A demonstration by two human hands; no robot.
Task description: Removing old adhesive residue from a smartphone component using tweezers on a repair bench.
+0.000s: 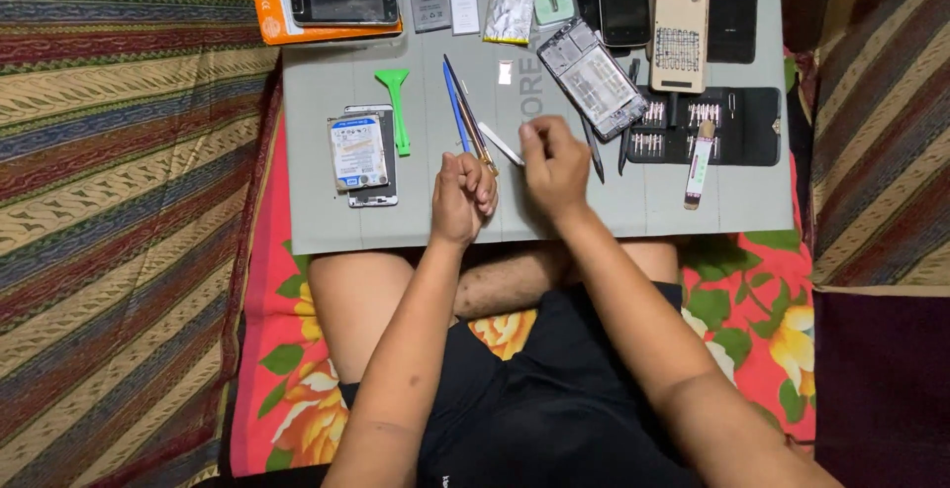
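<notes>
1. The left hand [462,196] is curled into a loose fist near the front edge of the grey mat [317,221]. Whether it grips anything small I cannot tell, because the fingers hide the palm.
2. The right hand [554,166] lies just beside it, fingertips pinched together on a thin white strip [500,144] that juts out toward the left and lies low over the mat.
3. The strip looks light, flat and bendy. It would likely crease or slip if squeezed hard, so a gentle pinch at one end, as here, seems the sound hold.
4. Just above the left hand lie long thin tools: a blue pry stick [456,107] and a metal tool with a brown handle [473,122], side by side and nearly touching.
5. Further left lie a green plastic opener [395,102] and a phone with its back off, a white-labelled battery [356,151] showing on it.
6. Above the right hand sits an opened phone frame [594,80], tilted. It is probably stiff but fragile, and best held by its edges.
7. To the right lies an open black screwdriver kit [737,127], with a white-and-red driver handle [699,163] across its lower edge.
8. Along the far edge are more phones, a loose silver battery [510,11] and an orange box [282,18] with a phone on it.
</notes>
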